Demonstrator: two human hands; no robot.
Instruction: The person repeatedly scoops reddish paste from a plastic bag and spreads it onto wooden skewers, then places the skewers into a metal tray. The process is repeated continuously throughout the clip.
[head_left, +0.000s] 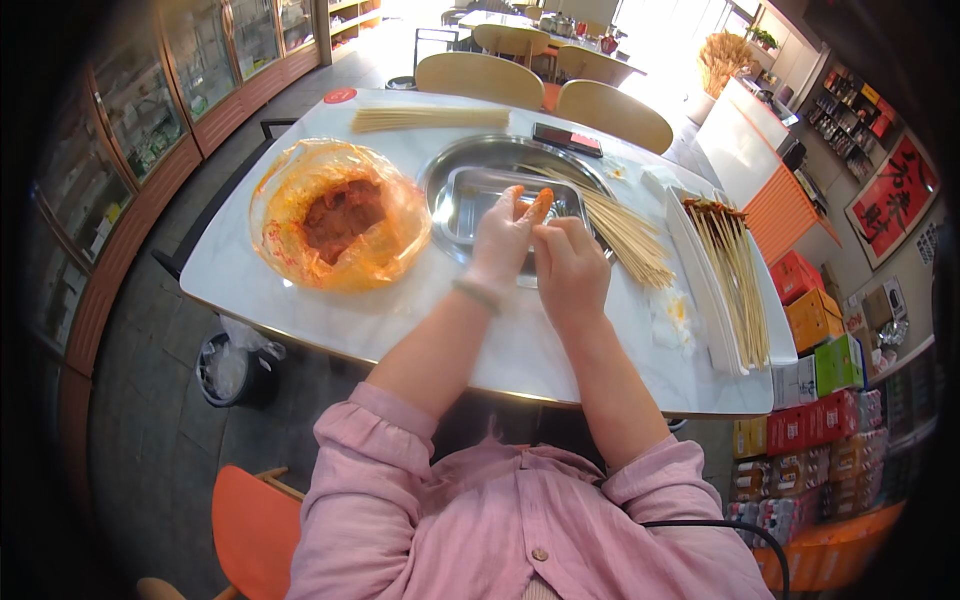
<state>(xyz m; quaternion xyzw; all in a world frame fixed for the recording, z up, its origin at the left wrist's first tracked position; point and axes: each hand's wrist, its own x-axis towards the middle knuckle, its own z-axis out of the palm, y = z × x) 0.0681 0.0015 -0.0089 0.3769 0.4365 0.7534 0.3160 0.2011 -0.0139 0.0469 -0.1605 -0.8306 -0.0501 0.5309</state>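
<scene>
My left hand (506, 236), in a clear plastic glove with orange-stained fingertips, is above a rectangular steel tray (465, 202) in a round steel basin (436, 169). My bare right hand (571, 262) is close against the gloved fingers, its fingertips pinched together; whether something thin is between them cannot be told. To the left sits a plastic bag (281, 247) of red, marinated meat (345, 221). Bamboo skewers (626, 236) lean on the basin's right rim. Farther right, a white tray (694, 300) holds skewers (731, 277) with dark red meat at their far ends.
More bamboo skewers (431, 118) and a phone-like black object (568, 139) lie at the far side of the table. Stained tissues (675, 319) are near the white tray. Chairs (480, 75) stand beyond; a bin (232, 371) and an orange chair (255, 532) are at the left.
</scene>
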